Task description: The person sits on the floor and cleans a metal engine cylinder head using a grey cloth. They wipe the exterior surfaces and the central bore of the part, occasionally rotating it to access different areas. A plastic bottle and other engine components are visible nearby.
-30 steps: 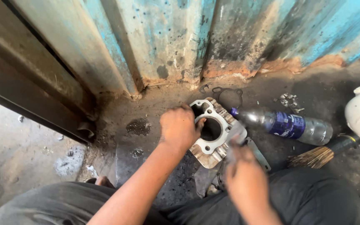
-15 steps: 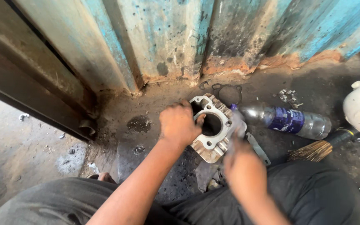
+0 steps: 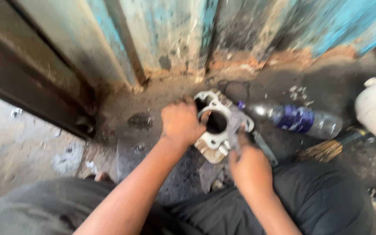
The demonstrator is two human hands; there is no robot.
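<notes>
Grey metal engine cylinder (image 3: pixel 216 126), pale-faced with a round dark bore, sits gripped under the left hand (image 3: pixel 180 122); right hand (image 3: pixel 249 167) beside it is closed on a blurred flat tool (image 3: pixel 235 124).

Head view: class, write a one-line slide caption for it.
Left hand steadies a metal cylinder block on the grimy floor while the right hand works a grey tool across it.

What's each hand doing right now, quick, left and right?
Left hand: closed on the metal cylinder block, thumb at its bore.
Right hand: closed on a grey tool pressed against the block's top; the tool is too blurred to identify.
</notes>
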